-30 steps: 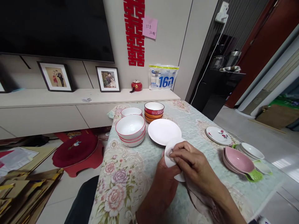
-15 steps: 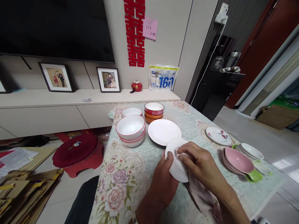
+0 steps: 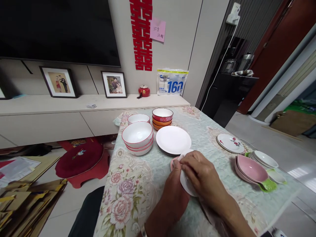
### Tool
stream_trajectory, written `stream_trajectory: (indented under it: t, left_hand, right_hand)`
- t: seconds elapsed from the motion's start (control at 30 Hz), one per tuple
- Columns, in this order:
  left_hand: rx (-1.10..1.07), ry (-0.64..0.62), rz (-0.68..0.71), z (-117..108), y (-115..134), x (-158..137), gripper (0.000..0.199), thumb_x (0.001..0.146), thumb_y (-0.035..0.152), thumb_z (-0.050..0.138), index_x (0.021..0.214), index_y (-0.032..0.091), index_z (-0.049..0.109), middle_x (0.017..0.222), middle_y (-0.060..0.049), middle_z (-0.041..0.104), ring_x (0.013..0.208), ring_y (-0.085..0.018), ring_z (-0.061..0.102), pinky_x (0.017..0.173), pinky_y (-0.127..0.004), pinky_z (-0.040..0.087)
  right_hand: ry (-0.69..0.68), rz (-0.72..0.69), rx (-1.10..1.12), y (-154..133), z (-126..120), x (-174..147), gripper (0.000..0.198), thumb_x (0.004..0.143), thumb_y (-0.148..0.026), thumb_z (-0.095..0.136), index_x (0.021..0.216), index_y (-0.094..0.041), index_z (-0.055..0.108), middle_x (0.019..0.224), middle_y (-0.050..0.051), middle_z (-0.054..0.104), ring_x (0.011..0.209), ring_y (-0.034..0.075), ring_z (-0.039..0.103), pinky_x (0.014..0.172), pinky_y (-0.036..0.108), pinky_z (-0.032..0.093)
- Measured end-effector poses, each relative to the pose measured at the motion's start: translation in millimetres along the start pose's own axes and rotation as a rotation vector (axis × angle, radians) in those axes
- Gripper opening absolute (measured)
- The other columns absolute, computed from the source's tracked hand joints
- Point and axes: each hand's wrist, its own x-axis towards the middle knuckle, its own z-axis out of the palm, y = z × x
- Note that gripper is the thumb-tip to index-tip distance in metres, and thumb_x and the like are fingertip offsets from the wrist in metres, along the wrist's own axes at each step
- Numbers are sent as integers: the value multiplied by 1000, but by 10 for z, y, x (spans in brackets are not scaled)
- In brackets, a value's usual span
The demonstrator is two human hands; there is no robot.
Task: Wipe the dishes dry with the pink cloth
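My left hand (image 3: 174,184) grips a small white plate (image 3: 188,185) by its left edge, thumb on top. Over the plate, my right hand (image 3: 201,171) is closed on a pale pinkish cloth (image 3: 214,220), pressing it near the plate's rim; the cloth's tail hangs below my right wrist. Most of the plate is hidden by my hands. Just beyond them lies a stack of larger white plates (image 3: 173,140). Part of a pink item (image 3: 173,162) shows beside my left thumb, its kind mostly hidden.
Red-rimmed white bowls (image 3: 137,135) stand stacked at left, with red and orange bowls (image 3: 162,116) behind. To the right are flower-patterned plates (image 3: 230,143), pink leaf-shaped dishes (image 3: 252,169) and small white bowls (image 3: 266,158). A red stool (image 3: 84,158) is left of the table.
My right hand has shifted left and the cloth has moved toward the plate's left rim. The plate has tilted and is more covered by my hands.
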Motion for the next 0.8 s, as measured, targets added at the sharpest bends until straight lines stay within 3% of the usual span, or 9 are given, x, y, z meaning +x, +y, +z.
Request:
stream_trajectory:
  t: [0.17,0.3,0.47,0.6,0.8]
  left_hand:
    - [-65,-1,-19,42,90,-6,71,91,68,38,117,10,69,112,-15,72,124,-33,56,105,-42,42]
    - [-81,-3,35,77,150,18,75,88,73,38,120,12,69,119,-15,71,127,-36,53,106,-45,41]
    - [-164,-29,99,40,166,83,69,93,66,31,123,15,67,122,-12,71,130,-31,52,110,-42,38]
    - [-214,56,127,54,174,82,67,97,60,28,127,12,64,119,-13,72,128,-30,55,109,-42,40]
    - [-239,200,101,112,201,43,57,99,49,37,122,5,65,112,-17,73,119,-31,61,105,-41,45]
  right_hand:
    - [-233,-1,-28,-191,-89,-59,18,94,-10,49,89,-20,64,93,6,58,86,20,54,72,32,48]
    - [-371,43,-37,-163,-233,-142,20,91,-6,51,84,-22,60,95,4,56,84,18,54,70,30,46]
    - [-322,79,-73,-3,-315,-180,22,92,-7,47,80,-22,57,90,2,56,80,17,54,68,30,44]
    - [-194,101,-52,-72,-195,-142,18,95,-13,49,82,-21,59,88,3,57,80,18,55,68,30,44]
    - [-340,65,-94,-232,-105,-108,19,94,-8,49,86,-20,61,92,4,57,80,17,54,66,28,43]
